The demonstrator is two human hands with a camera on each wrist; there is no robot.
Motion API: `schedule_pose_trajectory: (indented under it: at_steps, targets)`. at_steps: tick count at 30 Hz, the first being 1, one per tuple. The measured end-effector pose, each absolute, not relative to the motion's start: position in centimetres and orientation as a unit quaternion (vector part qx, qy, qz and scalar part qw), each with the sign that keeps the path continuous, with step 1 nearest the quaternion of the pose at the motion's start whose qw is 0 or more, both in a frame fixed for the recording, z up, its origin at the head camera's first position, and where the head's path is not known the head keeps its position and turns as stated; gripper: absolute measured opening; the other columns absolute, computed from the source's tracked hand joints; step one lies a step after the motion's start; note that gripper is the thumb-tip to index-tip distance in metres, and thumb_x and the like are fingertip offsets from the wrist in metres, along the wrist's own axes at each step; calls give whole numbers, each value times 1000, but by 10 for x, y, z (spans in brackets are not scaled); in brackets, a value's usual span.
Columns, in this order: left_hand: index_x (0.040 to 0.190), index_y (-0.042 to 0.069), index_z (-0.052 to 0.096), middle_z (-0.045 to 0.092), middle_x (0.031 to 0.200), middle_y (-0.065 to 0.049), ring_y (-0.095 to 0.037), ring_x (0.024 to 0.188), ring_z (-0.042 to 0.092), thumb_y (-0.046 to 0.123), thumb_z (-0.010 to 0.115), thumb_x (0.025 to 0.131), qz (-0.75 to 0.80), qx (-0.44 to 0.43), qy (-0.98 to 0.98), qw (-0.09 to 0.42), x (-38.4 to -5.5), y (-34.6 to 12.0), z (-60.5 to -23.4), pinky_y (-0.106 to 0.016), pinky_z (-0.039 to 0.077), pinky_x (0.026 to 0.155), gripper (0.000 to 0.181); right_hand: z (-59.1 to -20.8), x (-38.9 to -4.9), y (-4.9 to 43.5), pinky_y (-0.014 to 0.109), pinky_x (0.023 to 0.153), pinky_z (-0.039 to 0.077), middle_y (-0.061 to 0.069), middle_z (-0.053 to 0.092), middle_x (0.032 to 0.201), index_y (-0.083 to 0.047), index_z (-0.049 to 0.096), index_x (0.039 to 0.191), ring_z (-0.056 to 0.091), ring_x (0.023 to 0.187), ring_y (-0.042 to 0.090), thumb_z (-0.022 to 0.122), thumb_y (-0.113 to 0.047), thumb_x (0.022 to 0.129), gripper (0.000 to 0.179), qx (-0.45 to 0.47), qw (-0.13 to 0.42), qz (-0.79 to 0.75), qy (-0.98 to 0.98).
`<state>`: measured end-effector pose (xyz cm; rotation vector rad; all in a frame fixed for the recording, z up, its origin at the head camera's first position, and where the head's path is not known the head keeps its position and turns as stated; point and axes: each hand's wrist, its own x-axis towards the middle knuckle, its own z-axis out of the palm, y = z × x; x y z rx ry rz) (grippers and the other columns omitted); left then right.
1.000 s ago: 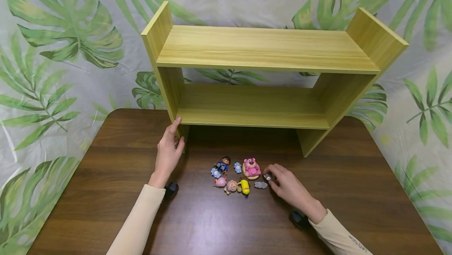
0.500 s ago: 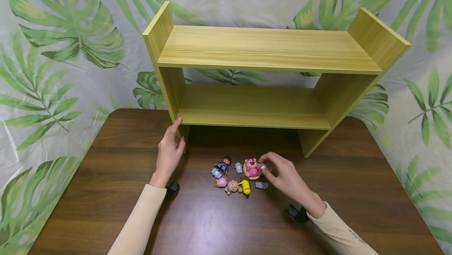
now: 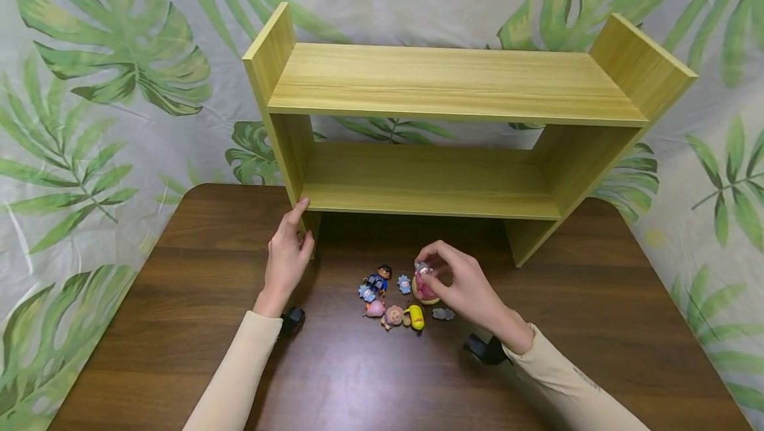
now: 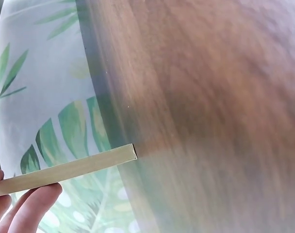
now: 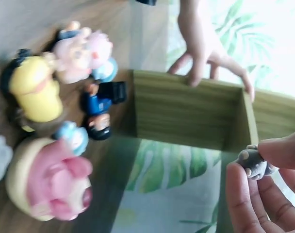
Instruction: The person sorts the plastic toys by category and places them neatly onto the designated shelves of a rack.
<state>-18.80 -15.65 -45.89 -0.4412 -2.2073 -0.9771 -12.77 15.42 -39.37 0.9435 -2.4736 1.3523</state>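
My right hand (image 3: 474,288) pinches a small grey toy figure (image 5: 254,162) between thumb and fingers. In the head view it is raised in front of the pink bear figure (image 3: 425,290), partly covering it. My left hand (image 3: 286,258) grips the left side panel of the wooden shelf (image 3: 430,179) near its lower board. The left wrist view has fingers on both faces of that panel (image 4: 74,169). Around the bear lie a yellow figure (image 3: 416,317), a figure in blue clothes (image 3: 377,282), small blue figures (image 3: 404,284) and another grey figure (image 3: 443,313).
The two-board shelf stands at the back of the brown table (image 3: 370,378). Behind it hangs a leaf-patterned cloth (image 3: 119,86). A pink round toy (image 3: 375,309) and a brownish-pink figure (image 3: 393,316) lie among the toys, in front of the shelf.
My right hand has lifted the small grey figure from right of the pink bear and carried it leftward and up, in front of the bear. The left hand stays on the shelf panel.
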Motion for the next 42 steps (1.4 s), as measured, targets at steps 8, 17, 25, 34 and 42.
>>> schedule_pose_trajectory:
  at_steps: [8, 17, 25, 34, 42]
  targets:
    - [143, 25, 33, 55, 116, -20, -10, 49, 25, -18, 56, 82, -378, -167, -844, 342, -187, -154, -458, -28, 32, 46, 78, -374, -137, 137, 30, 72, 53, 6, 63, 99, -5, 58, 104, 61, 84, 16, 69, 8, 82, 28, 318, 80, 481, -813]
    - [141, 25, 34, 56, 111, -20, -8, 50, 23, -19, 56, 81, -375, -166, -845, 344, -188, -153, -456, -27, 29, 45, 77, -355, -146, 119, 28, 75, 53, 8, 62, 100, -2, 57, 104, 61, 87, 17, 68, 6, 84, 24, 321, 78, 512, -793]
    - [141, 25, 34, 55, 114, -20, -12, 49, 30, -18, 57, 81, -375, -164, -848, 338, -189, -155, -458, -31, 38, 48, 77, -346, -159, 103, 33, 77, 53, 18, 62, 99, 6, 58, 108, 61, 89, 27, 67, 10, 83, 27, 299, 78, 531, -789]
    - [141, 25, 35, 55, 113, -21, -19, 55, 39, -15, 62, 82, -371, -186, -849, 328, -191, -162, -458, -36, 46, 54, 76, -342, -177, 90, 29, 80, 51, 10, 61, 102, -1, 59, 108, 60, 93, 19, 67, 1, 87, 23, 300, 71, 567, -764]
    - [141, 23, 36, 55, 117, -21, -32, 76, 57, -15, 64, 82, -385, -216, -841, 313, -194, -169, -458, -46, 53, 63, 76, -338, -189, 76, 31, 79, 52, 12, 60, 101, 1, 58, 107, 61, 92, 22, 66, 4, 87, 22, 330, 87, 576, -743]
